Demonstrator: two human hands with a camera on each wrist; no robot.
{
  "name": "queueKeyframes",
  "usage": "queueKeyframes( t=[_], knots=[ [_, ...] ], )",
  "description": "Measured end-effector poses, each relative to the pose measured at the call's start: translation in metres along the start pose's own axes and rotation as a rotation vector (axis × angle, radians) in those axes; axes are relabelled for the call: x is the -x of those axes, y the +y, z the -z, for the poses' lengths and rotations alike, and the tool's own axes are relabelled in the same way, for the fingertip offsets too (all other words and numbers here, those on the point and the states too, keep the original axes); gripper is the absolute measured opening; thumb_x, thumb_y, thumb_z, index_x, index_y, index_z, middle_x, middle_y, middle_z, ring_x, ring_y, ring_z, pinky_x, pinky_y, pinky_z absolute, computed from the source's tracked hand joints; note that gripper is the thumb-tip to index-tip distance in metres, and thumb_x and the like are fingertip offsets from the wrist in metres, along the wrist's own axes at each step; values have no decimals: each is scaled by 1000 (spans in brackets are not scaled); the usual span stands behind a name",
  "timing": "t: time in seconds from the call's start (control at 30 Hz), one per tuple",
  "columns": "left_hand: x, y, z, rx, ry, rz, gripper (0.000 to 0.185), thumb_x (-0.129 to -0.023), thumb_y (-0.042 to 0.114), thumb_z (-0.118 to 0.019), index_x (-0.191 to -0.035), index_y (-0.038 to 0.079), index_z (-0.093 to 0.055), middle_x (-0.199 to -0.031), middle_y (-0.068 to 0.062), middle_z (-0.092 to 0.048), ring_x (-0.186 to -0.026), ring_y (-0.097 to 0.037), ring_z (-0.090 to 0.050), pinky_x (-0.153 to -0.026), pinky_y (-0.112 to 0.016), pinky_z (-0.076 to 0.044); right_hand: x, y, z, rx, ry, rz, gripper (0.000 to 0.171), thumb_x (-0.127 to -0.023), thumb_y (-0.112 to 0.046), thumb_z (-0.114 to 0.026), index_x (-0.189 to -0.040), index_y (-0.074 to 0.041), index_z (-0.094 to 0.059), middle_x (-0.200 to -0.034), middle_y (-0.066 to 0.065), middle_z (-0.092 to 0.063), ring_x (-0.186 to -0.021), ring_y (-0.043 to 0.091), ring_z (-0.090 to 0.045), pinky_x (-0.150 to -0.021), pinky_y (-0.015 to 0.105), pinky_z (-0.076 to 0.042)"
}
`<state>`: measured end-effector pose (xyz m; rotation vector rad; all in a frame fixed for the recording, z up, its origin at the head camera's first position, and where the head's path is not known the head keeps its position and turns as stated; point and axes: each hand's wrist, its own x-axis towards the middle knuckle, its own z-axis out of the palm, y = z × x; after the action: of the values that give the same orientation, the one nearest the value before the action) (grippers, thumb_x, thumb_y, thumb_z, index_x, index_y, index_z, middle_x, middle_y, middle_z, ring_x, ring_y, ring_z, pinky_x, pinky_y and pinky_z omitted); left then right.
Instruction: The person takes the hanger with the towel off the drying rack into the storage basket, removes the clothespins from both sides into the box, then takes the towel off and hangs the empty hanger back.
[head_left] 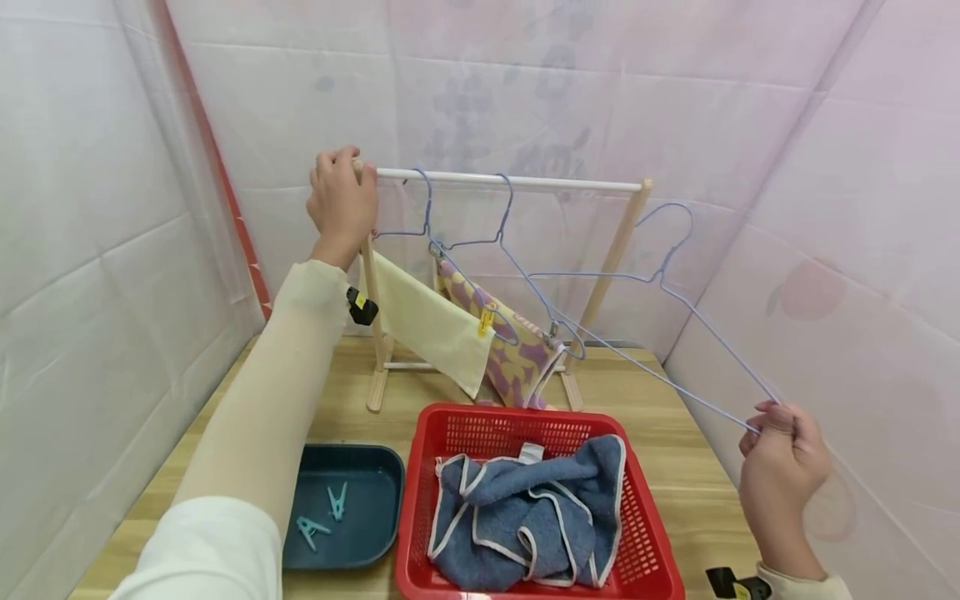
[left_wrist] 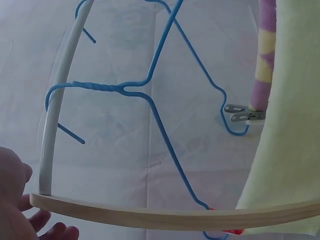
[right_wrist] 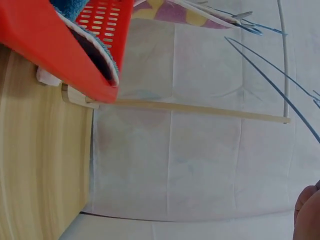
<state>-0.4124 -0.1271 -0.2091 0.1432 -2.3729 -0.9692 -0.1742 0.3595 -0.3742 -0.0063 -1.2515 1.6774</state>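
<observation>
My left hand (head_left: 339, 200) grips the upper left corner of a drying rack, where the white bar (head_left: 585, 184) meets the wooden post (left_wrist: 150, 218). At the right, my right hand (head_left: 783, 471) pinches one end of a blue wire hanger (head_left: 661, 275), held off the bar and tilted with its hook up. Two more blue hangers (head_left: 428, 208) hang on the bar. One carries a pale yellow cloth (head_left: 431, 321) with a yellow clip (head_left: 487, 320); the other carries a purple-and-yellow patterned towel (head_left: 517, 358) with metal clips (left_wrist: 245, 114).
In front of the rack stands a red basket (head_left: 408, 517) with a crumpled blue towel (head_left: 510, 508) edged in white. A dark teal tray (head_left: 375, 500) with two light-teal clothespins (head_left: 337, 502) sits left of it. Pale sheets (head_left: 840, 208) enclose the wooden table (head_left: 697, 475).
</observation>
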Motion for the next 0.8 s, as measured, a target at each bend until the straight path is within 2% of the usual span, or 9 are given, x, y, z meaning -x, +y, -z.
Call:
queueKeyframes(
  t=[0.1, 0.23, 0.3, 0.4, 0.6, 0.77, 0.8],
  knots=[
    [-4, 0, -1, -6, -13, -1, 50, -107, 49, -34, -148, 24, -48, -145, -1, -51, -128, -23, -48, -99, -45, -41, -4, 1, -7, 103, -33, 13, 22, -96, -8, -66, -81, 7, -64, -58, 2, -57, -40, 7, -46, -39, 16, -32],
    [-7, -4, -2, -18, -14, -17, 46, -109, 43, -32, -144, 21, -52, -131, -4, -62, -117, -26, -57, -94, -45, -44, -12, 2, -21, 304, -78, 42, 26, -100, -15, -63, -82, 4, -64, -61, -2, -56, -41, 5, -45, -42, 15, -34],
    [-8, -5, -3, -13, -17, -31, 44, -110, 40, -32, -142, 19, -52, -128, -5, -64, -113, -27, -60, -92, -46, -45, -16, 3, -28, 401, -101, 74, 27, -101, -18, -60, -83, 1, -65, -62, -5, -56, -43, 3, -46, -43, 14, -35],
    [-9, -7, -3, -3, -21, -59, 43, -111, 37, -31, -141, 16, -52, -126, -9, -66, -108, -29, -61, -90, -46, -46, -21, 6, -40, 485, -132, 122, 30, -103, -19, -58, -85, 4, -64, -64, -9, -55, -46, 1, -47, -46, 13, -37],
    [-9, -8, -3, 23, -3, -93, 43, -111, 35, -31, -137, 11, -55, -121, -13, -65, -102, -29, -58, -88, -44, -45, -30, 15, -62, 561, -178, 182, 35, -104, -19, -56, -94, 14, -62, -67, -16, -54, -52, -2, -49, -53, 11, -40],
    [-8, -7, -4, 51, -6, -110, 43, -111, 35, -30, -135, 10, -55, -117, -12, -64, -99, -29, -56, -87, -42, -44, -38, 17, -77, 572, -184, 213, 36, -104, -24, -56, -93, 9, -63, -70, -15, -54, -56, -1, -50, -54, 12, -39],
    [-7, -6, -4, 56, -10, -109, 43, -111, 35, -30, -135, 10, -56, -115, -12, -63, -98, -28, -55, -87, -42, -44, -40, 17, -79, 569, -186, 214, 34, -104, -25, -56, -90, 5, -64, -69, -14, -55, -56, 0, -50, -54, 12, -39]
  ],
)
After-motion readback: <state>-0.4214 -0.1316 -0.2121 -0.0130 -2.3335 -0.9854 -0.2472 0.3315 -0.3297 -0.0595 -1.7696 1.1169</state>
